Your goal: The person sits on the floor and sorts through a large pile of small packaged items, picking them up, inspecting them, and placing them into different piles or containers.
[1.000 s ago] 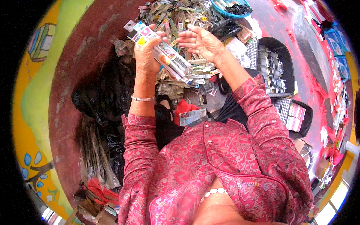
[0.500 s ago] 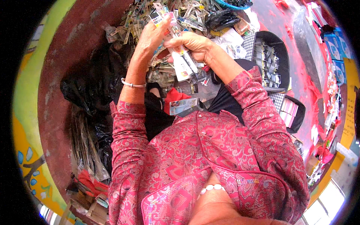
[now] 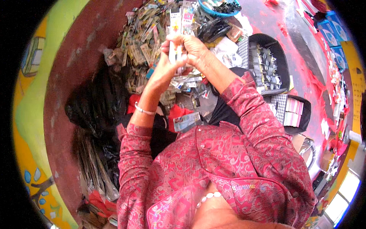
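Observation:
Above the pile, both my hands grip a small bundle of long, narrow clear packets [image 3: 175, 28] with white printed cards inside. My left hand [image 3: 164, 70], a pale bracelet on its wrist, closes round the lower end. My right hand [image 3: 195, 49] wraps the bundle's middle from the right, its fingers across the front. The packets' upper ends point away from me. What lies inside them is too small to make out. Beneath and beyond the hands spreads a heap of similar slim packets [image 3: 141, 47].
Black plastic bags [image 3: 95, 103] lie on the left. A blue basket [image 3: 204, 8] stands at the far side beside a black bag [image 3: 214, 30]. To the right are a patterned box [image 3: 284, 86] holding several small packaged pieces and another box [image 3: 305, 121] of pink-and-white cards. A flat packet [image 3: 187, 121] rests near my lap.
The bundle has turned from a slant to nearly straight away from me. My left hand has slid down to its lower end, while my right hand has shifted up along it.

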`<state>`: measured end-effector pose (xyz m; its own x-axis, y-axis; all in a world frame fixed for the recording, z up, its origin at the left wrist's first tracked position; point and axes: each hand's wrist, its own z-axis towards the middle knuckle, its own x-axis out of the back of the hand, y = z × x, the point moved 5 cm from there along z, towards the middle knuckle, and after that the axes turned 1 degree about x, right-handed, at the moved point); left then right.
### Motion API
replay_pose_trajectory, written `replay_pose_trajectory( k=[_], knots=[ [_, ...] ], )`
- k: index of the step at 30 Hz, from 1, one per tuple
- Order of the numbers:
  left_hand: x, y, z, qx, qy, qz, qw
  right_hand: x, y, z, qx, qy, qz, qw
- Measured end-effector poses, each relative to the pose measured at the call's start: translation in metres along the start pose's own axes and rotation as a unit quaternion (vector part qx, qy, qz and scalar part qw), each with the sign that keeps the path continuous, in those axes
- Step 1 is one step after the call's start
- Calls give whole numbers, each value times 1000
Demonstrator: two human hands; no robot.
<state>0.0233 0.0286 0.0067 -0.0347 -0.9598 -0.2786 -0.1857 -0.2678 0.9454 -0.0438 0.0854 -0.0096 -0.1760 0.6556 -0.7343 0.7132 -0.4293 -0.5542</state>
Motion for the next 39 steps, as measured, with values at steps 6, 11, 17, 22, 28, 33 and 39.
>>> replay_pose_trajectory(
  k=[6, 11, 17, 22, 28, 33, 39],
  knots=[
    [4, 8, -1, 19, -53, 108, 993, -17, -10, -15, 68, -125, -33, 989],
    [5, 5, -5, 88, -51, 21, 995, -13, -6, -11, 27, -125, 65, 990],
    [7, -16, 0, 111, -50, 127, 984, -1, 4, -2, 124, 34, -3, 992],
    [2, 6, 6, 29, -102, 109, 988, -9, -56, -35, 222, 63, 3, 973],
    [41, -13, 22, 133, 47, 106, 984, 110, -194, -127, 381, 112, -92, 913],
    [25, -59, 60, 167, 86, 189, 964, 250, -154, -182, 318, 269, -201, 887],
    [-103, -119, 169, 125, -136, 376, 908, 326, -82, -181, 225, 388, -61, 892]
  ],
)
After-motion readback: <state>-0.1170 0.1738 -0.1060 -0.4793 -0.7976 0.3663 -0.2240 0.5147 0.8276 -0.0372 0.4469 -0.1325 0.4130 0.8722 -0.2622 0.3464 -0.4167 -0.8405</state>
